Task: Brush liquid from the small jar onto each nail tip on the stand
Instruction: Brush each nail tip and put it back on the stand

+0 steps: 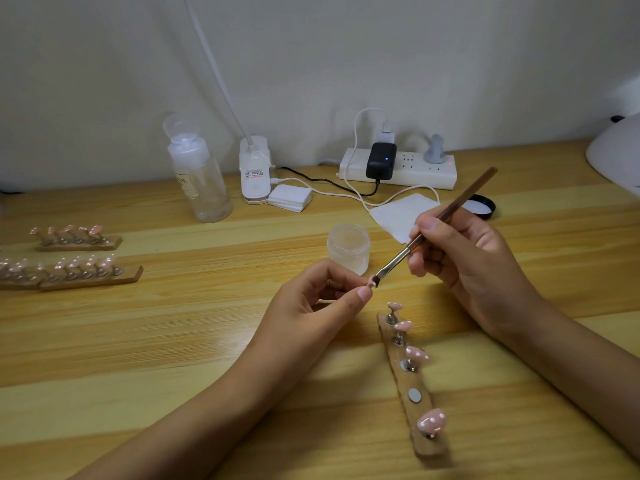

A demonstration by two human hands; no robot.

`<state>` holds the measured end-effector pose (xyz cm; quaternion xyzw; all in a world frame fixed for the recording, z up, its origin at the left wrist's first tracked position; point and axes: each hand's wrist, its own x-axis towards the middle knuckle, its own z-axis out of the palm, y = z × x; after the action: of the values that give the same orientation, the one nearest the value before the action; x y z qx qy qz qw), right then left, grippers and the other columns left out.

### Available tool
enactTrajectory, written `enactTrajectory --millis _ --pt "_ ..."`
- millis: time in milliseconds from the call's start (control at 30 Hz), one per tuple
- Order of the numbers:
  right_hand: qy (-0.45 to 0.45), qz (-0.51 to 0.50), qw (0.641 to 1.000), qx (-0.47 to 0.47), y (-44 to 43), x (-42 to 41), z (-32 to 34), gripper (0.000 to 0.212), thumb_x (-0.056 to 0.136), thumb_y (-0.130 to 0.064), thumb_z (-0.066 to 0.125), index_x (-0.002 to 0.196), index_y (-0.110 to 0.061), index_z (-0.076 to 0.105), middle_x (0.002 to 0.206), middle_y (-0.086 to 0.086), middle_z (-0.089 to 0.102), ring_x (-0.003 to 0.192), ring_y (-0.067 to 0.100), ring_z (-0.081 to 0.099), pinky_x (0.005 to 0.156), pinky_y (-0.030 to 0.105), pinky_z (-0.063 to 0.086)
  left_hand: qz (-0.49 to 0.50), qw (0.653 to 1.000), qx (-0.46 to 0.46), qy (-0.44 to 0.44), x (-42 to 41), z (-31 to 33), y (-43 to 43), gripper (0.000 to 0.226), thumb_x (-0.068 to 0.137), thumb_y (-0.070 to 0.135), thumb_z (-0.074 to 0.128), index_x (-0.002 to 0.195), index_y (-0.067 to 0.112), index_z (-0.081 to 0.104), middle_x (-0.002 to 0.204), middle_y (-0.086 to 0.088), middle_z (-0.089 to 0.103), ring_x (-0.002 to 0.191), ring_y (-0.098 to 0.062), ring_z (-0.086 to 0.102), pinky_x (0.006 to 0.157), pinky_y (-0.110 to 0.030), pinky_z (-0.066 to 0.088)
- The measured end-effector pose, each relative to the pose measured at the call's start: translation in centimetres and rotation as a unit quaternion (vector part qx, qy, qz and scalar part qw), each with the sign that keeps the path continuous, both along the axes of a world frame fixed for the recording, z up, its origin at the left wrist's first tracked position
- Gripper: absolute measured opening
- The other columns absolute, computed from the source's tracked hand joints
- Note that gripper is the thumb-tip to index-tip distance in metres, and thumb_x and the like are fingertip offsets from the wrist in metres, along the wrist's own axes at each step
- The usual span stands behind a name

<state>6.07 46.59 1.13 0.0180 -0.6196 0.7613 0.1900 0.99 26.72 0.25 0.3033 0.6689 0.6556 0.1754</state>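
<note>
Nearest me, the narrow wooden stand [403, 381] lies lengthwise on the pale wooden table [173, 341], carrying four pink white-dotted nail tips [432, 420] and one bare metal disc [414, 395]. Just beyond it, my left hand [311, 306] pinches a fifth small pink nail tip [371, 281] between thumb and forefinger. My right hand [460, 258] grips the thin brown-handled brush [450, 216], its flat bristles touching that tip. Behind them stands the small frosted open jar [348, 247], then a white wipe [401, 213], a clear plastic bottle [201, 174] and a white power strip [398, 168].
</note>
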Motion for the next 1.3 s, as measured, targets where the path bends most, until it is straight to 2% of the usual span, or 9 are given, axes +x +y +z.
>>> enactTrajectory --millis 100,200,400,500,600,767,1067,1200,1300 --pt "-0.002 -0.013 1.000 0.012 -0.1 0.0 0.0 0.021 0.082 -0.032 0.066 0.087 -0.012 0.063 0.063 0.001 0.067 0.057 0.013 0.063 0.059 0.024 0.052 -0.005 1.000 0.002 -0.001 -0.1 0.0 -0.1 0.008 0.083 0.019 0.069 0.078 0.025 0.068 0.079 0.016 0.070 0.071 0.002 0.059 0.068 -0.010 0.045" --pt "-0.001 -0.034 0.999 0.022 -0.2 -0.1 -0.1 0.018 0.084 -0.030 0.064 0.088 -0.012 0.063 0.064 0.001 0.067 0.058 0.014 0.062 0.059 0.023 0.052 -0.005 1.000 0.004 -0.002 -0.1 -0.1 -0.1 0.004 0.081 0.022 0.069 0.078 0.025 0.068 0.081 0.016 0.072 0.073 0.003 0.061 0.067 -0.010 0.045" --pt "-0.011 -0.040 0.999 -0.016 0.1 -0.1 0.2 0.014 0.087 -0.029 0.064 0.074 -0.023 0.068 0.059 -0.002 0.065 0.052 0.009 0.059 0.055 0.020 0.051 0.004 1.000 -0.013 0.001 -0.1 -0.3 0.0 0.002 0.081 0.022 0.072 0.080 0.020 0.070 0.090 0.000 0.074 0.085 -0.007 0.065 0.072 -0.013 0.048" --pt "-0.019 -0.015 0.999 -0.026 0.1 -0.1 0.3 0.016 0.088 -0.024 0.060 0.074 -0.019 0.066 0.057 0.000 0.063 0.050 0.010 0.058 0.053 0.020 0.050 0.005 1.000 -0.017 0.005 -0.1 -0.2 -0.1 0.001 0.081 0.020 0.072 0.081 0.020 0.071 0.088 0.003 0.074 0.082 -0.005 0.064 0.070 -0.012 0.047" --pt "-0.024 0.002 1.000 -0.011 -0.2 0.1 0.3 0.017 0.085 -0.029 0.065 0.080 -0.012 0.062 0.058 0.001 0.063 0.051 0.010 0.059 0.053 0.020 0.050 0.006 1.000 -0.017 0.004 -0.1 -0.1 0.0 0.001 0.079 0.023 0.071 0.079 0.022 0.071 0.082 0.009 0.073 0.077 -0.001 0.062 0.067 -0.010 0.046" --pt "-0.026 -0.025 0.999 0.010 -0.7 0.1 0.5 0.026 0.074 -0.033 0.066 0.083 -0.010 0.061 0.058 -0.001 0.063 0.050 0.010 0.060 0.053 0.021 0.051 0.005 1.000 -0.026 0.006 0.0 -0.1 -0.1 0.007 0.084 0.015 0.070 0.080 0.021 0.071 0.082 0.015 0.074 0.076 0.002 0.063 0.067 -0.008 0.045" --pt "0.001 -0.076 0.995 0.059 -1.0 0.2 0.4 0.019 0.078 -0.031 0.064 0.086 -0.013 0.063 0.061 0.000 0.066 0.055 0.010 0.062 0.058 0.023 0.052 0.012 0.999 -0.031 0.000 0.0 0.0 -0.1 0.005 0.084 0.017 0.070 0.080 0.020 0.070 0.087 0.008 0.075 0.081 -0.006 0.063 0.069 -0.011 0.047" --pt "0.022 -0.118 0.989 0.082 -0.8 0.0 0.2 0.011 0.088 -0.022 0.060 0.090 -0.012 0.064 0.064 -0.002 0.067 0.061 0.008 0.063 0.062 0.020 0.051 0.017 1.000 -0.014 -0.005 0.0 0.2 -0.1 0.002 0.079 0.027 0.067 0.078 0.026 0.068 0.082 0.010 0.068 0.072 -0.003 0.059 0.066 -0.013 0.045" --pt "0.038 -0.149 0.983 0.098 -0.5 0.0 0.0 0.009 0.094 -0.015 0.057 0.094 -0.011 0.064 0.067 -0.004 0.068 0.067 0.007 0.063 0.065 0.019 0.050 0.028 0.998 0.024 -0.051 -0.2 0.3 -0.1 0.003 0.079 0.028 0.064 0.078 0.031 0.066 0.104 -0.006 0.059 0.074 -0.004 0.060 0.066 -0.011 0.046"
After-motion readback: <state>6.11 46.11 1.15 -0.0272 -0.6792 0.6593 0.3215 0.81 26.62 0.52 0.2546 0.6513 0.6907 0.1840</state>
